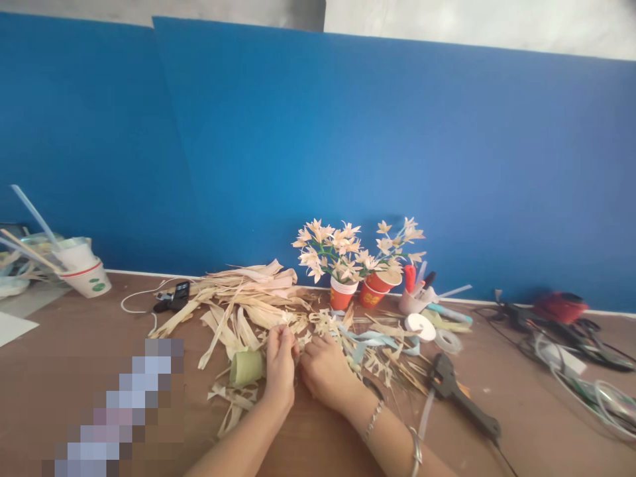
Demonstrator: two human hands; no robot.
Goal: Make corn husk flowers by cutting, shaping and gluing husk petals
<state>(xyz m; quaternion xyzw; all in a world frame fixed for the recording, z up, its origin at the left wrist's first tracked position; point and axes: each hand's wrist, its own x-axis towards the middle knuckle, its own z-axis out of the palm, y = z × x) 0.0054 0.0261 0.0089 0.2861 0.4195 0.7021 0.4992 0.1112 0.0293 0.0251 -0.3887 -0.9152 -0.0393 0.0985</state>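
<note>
In the middle of the table my left hand [281, 363] is held upright with its thumb and fingers pinched together. Close beside it, my right hand [325, 368] curls palm down, with its fingers closed towards the left one. Whatever lies between the fingertips is too small or hidden to make out. Just left of my left hand is a pale green roll [247, 368]. Beyond both hands spreads a heap of dried corn husks [248, 298], and cut husk scraps [325, 322] lie just past my fingertips.
Husk flowers [332, 245] stand in a red paper cup [342, 295], beside another red cup [371, 293]. To the right lie a white tape roll [420, 327], a black glue gun [462, 397] and tangled cables [561, 351]. A white cup [88, 278] with straws leans at far left, before a blue partition [318, 146].
</note>
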